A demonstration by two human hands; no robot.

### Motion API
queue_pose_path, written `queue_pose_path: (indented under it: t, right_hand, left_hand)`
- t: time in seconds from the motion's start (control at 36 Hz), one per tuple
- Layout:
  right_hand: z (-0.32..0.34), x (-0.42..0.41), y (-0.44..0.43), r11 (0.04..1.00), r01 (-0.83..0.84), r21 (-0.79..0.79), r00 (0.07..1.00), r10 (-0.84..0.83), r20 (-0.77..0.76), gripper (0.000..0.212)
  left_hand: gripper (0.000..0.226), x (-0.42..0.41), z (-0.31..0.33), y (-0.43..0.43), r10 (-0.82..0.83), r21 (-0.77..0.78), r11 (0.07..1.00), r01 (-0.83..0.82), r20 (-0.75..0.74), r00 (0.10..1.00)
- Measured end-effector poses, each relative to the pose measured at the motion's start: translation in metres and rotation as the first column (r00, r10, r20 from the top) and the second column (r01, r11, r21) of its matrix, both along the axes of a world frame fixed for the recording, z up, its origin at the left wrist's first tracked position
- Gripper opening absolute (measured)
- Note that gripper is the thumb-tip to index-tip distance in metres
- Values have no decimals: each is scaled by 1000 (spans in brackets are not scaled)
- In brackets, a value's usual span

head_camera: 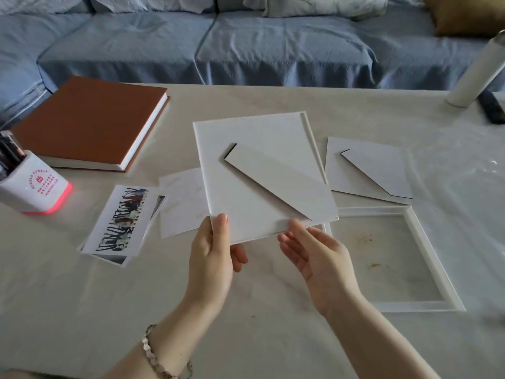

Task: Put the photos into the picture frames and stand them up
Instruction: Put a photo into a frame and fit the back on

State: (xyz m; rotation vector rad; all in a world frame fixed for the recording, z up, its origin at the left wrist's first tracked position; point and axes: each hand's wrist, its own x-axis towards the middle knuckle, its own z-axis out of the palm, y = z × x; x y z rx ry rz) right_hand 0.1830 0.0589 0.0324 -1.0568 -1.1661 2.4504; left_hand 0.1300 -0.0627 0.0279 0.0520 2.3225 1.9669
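Left hand (216, 253) pinches the white frame (262, 149) by its near edge (back facing up), right hand (319, 258) touching that edge with straight fingers, above the table (246, 310)

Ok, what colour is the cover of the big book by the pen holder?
Reddish brown book, clearest in the head view.

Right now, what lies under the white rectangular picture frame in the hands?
From under the held frame, a pale paper sheet pokes out leftward and an empty white frame rightward. What its middle covers is hidden.
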Motion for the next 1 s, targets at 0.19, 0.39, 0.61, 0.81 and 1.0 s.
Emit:
queue_pose_path:
  t: [0.19, 0.39, 0.61, 0.81, 1.0]
  right_hand:
    - [3, -4, 1, 999, 39, 8, 998, -40, 43, 22]
    - [0, -3, 4, 1000, -5, 16, 1000, 4, 21, 11]
    - [-2, 4, 16, 996, 91, 21, 996, -91, 24, 10]
    - [-1, 3, 6, 958, 121, 259, 989, -138, 49, 12]
    - [-4, 11, 13, 944, 71, 321, 995, -90, 45, 13]
  left_hand:
    - [31, 3, -1, 0, -43, 3, 999, 43, -37, 998]
    - [32, 4, -1, 2, -30, 14, 999, 31, -32, 999]
    - [20, -2, -2, -1, -100, -3, 995, 101, 102, 990]
    - [40, 6, 3, 9, -22, -78, 996, 49, 314, 949]
    - [31, 1, 6, 13, -9, 52, 999, -13, 413, 911]
